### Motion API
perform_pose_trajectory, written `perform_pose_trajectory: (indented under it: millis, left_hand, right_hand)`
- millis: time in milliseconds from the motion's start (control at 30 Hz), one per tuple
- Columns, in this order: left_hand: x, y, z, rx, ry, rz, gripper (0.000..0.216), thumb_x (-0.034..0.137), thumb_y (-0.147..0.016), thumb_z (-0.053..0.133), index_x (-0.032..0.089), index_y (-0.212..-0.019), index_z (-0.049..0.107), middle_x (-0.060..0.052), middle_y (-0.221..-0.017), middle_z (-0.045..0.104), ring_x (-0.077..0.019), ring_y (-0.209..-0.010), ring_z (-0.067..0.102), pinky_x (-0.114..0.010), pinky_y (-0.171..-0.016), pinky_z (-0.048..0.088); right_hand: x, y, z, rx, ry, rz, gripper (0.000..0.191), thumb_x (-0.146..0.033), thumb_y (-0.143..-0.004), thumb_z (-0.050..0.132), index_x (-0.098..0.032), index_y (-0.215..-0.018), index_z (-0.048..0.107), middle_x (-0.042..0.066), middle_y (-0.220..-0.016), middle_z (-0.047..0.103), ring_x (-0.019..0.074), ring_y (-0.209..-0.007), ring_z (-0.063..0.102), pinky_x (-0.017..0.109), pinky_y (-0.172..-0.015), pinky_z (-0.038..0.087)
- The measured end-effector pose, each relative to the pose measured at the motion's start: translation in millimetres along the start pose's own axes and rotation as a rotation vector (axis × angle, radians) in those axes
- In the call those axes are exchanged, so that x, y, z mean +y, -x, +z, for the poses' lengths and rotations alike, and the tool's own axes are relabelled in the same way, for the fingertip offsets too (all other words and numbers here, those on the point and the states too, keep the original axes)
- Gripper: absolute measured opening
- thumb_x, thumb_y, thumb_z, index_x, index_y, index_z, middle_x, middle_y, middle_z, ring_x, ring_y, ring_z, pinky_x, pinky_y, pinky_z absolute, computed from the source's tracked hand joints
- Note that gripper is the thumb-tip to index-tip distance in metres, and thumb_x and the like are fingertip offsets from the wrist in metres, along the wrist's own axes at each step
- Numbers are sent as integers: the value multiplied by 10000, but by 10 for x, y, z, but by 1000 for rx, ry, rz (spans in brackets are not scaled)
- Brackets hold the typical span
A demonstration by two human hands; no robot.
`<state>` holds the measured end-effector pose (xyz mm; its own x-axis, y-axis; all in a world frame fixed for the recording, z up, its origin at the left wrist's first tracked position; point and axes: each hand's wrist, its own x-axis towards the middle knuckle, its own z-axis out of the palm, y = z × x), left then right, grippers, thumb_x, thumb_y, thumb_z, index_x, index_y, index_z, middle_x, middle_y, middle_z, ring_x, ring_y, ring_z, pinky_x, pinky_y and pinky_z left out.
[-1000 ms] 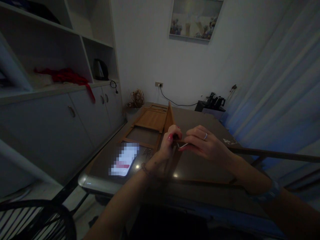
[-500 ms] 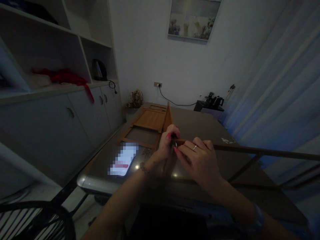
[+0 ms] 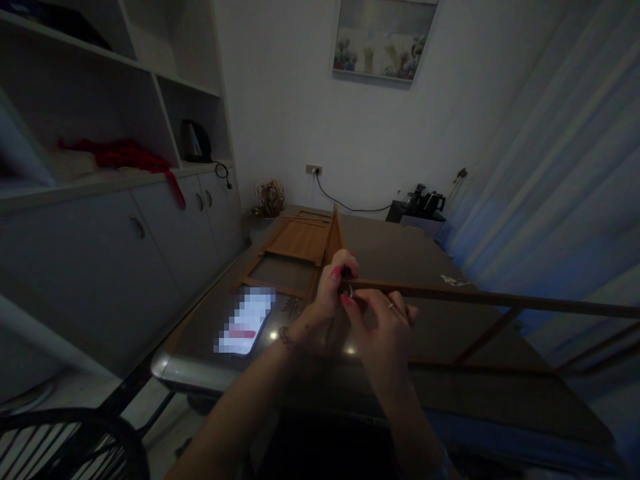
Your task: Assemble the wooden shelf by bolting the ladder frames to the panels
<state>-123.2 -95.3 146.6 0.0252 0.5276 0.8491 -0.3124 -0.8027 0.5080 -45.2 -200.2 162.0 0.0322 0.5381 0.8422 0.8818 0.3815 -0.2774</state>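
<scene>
My left hand (image 3: 331, 291) is closed around the corner where a long wooden frame (image 3: 465, 295) meets an upright wooden panel (image 3: 337, 235). Close against it, my right hand (image 3: 384, 327) pinches a small shiny metal piece (image 3: 349, 291) between thumb and forefinger, at the frame's end. Its exact kind is too small and dark to make out. The frame reaches away to the right, with crossbars below its top rail. Left of the upright panel, a flat wooden section (image 3: 300, 241) lies on the table. Small metal fittings (image 3: 291, 305) are scattered near my left wrist.
A lit phone (image 3: 249, 320) lies on the brown table (image 3: 385, 233), left of my forearm. A black chair (image 3: 75, 427) stands at the lower left. Cabinets (image 3: 165, 220) line the left wall, and a curtain (image 3: 540, 153) hangs at the right.
My right hand has turned about the metal piece, its wrist and forearm swinging left and its fingers drawing in. The left hand keeps its grip on the corner.
</scene>
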Motion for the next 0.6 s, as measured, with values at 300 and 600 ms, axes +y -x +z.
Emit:
perform_pose_trajectory:
  millis: [300, 600]
  left_hand:
    - [-29, 6, -14, -15, 22, 20, 517, 591, -892, 188, 209, -675, 461, -15, -685, 446, -164, -707, 419, -375, -842, 364]
    - [25, 18, 34, 48, 20, -40, 541, 617, -873, 190, 198, -650, 448, -17, -683, 428, -160, -698, 415, -355, -780, 384]
  right_hand:
    - [347, -116, 54, -16, -107, -680, 266, -56, -849, 600, -151, -1098, 595, 51, -926, 652, 159, -857, 586, 288, -813, 507]
    - [469, -476, -351, -262, 97, -1059, 269, -60, -919, 460, -60, -1159, 582, 80, -994, 667, 155, -913, 620, 297, -835, 552]
